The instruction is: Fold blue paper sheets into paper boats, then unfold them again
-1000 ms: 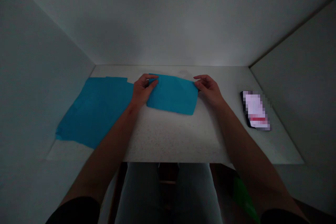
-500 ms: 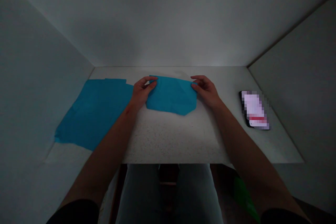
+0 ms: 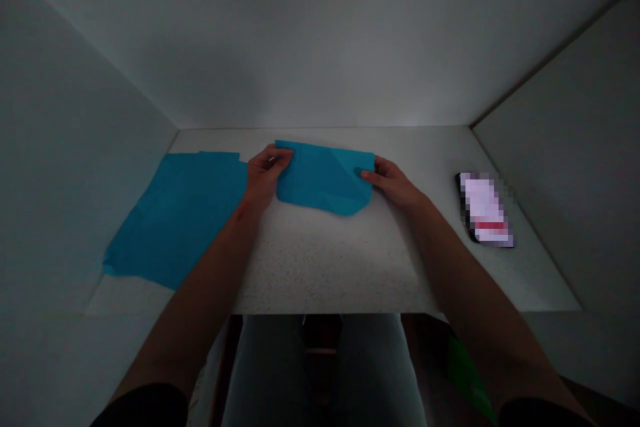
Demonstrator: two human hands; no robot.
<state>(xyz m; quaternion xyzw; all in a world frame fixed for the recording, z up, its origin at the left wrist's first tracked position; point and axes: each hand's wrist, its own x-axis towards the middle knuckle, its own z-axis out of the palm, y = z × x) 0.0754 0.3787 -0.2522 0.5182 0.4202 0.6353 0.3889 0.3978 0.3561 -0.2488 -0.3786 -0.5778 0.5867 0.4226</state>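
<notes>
A small piece of blue fabric (image 3: 323, 180) is stretched between my two hands, over the middle of the white table. My left hand (image 3: 265, 170) pinches its upper left corner between thumb and fingers. On the opposite side my right hand (image 3: 393, 180) grips the right edge, thumb in front and most fingers hidden behind. The lower right corner of the piece is cut at a slant, and a faint crease runs across its right half. Left of my left hand, a larger blue fabric piece (image 3: 180, 213) lies flat, partly covered by my forearm.
A phone (image 3: 485, 210) with a lit, blurred screen lies on the right of the white table (image 3: 325, 273). Walls (image 3: 320, 40) close in the table at the back and both sides. Below the front edge are my legs and a green object (image 3: 467, 373).
My right hand has closed from a loose hold onto the fabric's right edge. The piece has shifted slightly left and up, with my left hand moving along.
</notes>
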